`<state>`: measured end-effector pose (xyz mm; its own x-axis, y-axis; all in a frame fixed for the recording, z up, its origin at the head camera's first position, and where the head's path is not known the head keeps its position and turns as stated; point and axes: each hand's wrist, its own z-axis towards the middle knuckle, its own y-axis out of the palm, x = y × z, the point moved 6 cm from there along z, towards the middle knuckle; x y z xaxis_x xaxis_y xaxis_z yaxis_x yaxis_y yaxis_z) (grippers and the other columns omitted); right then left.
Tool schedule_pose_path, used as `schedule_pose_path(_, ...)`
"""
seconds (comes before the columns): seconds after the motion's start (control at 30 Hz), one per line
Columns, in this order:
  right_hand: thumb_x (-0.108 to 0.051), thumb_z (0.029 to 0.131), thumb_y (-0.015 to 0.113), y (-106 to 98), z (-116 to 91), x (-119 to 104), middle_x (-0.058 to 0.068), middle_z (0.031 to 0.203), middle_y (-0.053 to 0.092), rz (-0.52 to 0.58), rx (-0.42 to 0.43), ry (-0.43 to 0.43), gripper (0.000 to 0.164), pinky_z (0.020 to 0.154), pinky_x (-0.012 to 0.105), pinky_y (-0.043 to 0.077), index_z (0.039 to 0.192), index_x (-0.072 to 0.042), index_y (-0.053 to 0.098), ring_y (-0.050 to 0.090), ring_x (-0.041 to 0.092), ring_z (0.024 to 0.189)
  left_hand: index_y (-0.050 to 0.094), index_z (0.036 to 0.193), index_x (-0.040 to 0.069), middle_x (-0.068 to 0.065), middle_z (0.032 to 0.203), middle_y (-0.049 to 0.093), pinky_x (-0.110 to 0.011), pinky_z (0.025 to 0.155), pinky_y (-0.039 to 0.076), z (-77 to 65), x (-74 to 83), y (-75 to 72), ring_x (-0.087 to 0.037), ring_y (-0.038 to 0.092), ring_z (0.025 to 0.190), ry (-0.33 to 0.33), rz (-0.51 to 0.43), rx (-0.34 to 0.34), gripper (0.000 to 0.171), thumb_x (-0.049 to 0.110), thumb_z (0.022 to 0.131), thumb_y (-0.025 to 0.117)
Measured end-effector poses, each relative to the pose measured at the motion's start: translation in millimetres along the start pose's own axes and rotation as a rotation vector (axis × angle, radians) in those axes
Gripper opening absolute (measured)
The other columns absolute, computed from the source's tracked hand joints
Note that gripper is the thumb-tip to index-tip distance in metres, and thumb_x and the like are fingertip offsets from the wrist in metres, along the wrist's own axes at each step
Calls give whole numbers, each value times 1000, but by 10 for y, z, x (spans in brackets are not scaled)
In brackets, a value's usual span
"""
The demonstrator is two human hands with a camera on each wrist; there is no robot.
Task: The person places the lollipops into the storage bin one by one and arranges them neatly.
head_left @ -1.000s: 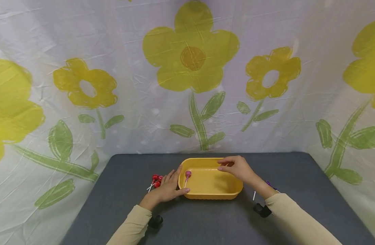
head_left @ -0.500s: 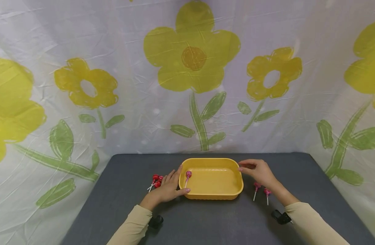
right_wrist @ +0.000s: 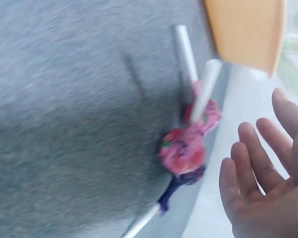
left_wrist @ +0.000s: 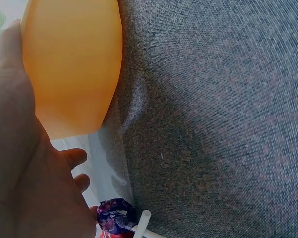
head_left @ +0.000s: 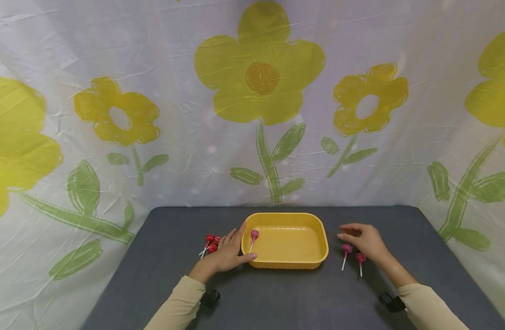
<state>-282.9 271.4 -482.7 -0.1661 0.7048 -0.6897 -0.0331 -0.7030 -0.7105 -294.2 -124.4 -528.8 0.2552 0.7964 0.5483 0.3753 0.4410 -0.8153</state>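
Note:
My left hand (head_left: 224,256) rests against the left side of a yellow tray (head_left: 293,244), fingers spread along the left rim and thumb at the front rim. Inside the tray, toward its left end, leans one pink lollipop (head_left: 254,234) with a white stick. My right hand (head_left: 368,241) hovers to the right of the tray, fingers loosely bent with nothing between them. Just below it lie two pink lollipops (head_left: 346,249). The right wrist view also shows a purple-wrapped lollipop (right_wrist: 191,176) behind the pink ones; the hand hides it from the head camera.
Several red lollipops (head_left: 210,239) lie bunched left of my left hand. A purple-wrapped lollipop (left_wrist: 116,213) shows beside that hand's fingers in the left wrist view. The dark grey table (head_left: 277,298) ends at a flower-printed curtain (head_left: 186,137) behind and at both sides.
My right hand has moved from above the tray's right part out to the right, over the pink lollipops, which its arm earlier covered. My left hand has stayed at the tray.

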Motion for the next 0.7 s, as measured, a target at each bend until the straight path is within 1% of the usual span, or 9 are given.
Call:
schedule_pose_path(0.13,-30,89,74,8,-37,96,16,112,74,-32,9,8,42,68,25,53,120,-4,70,70,28,96,-10,160,22,-11,168,14,-69,119,2,1,2,2,-39,6,155,7,-1,8,108,67,88,57)
schedule_pose_path(0.2,-31,89,74,12,-55,130,16,111,74,-37,12,7,42,67,23,52,120,-4,70,70,28,95,-10,160,22,-10,168,13,-69,119,2,3,1,0,-39,6,155,8,3,10,108,68,88,57)
schedule_pose_path(0.43,-29,89,74,25,-125,203,15,110,75,-60,9,-9,39,67,21,53,119,-3,71,71,28,93,-10,160,24,-9,168,14,-68,120,4,7,-5,-2,-37,7,155,-8,13,8,108,66,88,58)
schedule_pose_path(0.5,-27,89,74,33,-136,225,15,109,75,-71,7,-11,38,68,22,54,118,-3,71,71,28,92,-11,160,24,-9,168,14,-67,120,5,5,-1,-2,-37,8,155,-11,17,9,108,66,88,58)
schedule_pose_path(0.6,-26,88,75,46,-146,264,14,107,76,-95,13,-11,36,71,28,57,116,-4,72,71,28,92,-10,160,23,-10,168,14,-68,120,6,4,1,-2,-38,9,155,-14,19,13,108,66,88,59)
schedule_pose_path(0.7,-30,86,77,60,-157,303,12,104,76,-119,25,-6,37,72,32,57,113,-6,74,71,23,90,-9,160,22,-10,167,15,-67,120,6,7,-3,1,-38,9,155,-17,18,16,108,66,88,59)
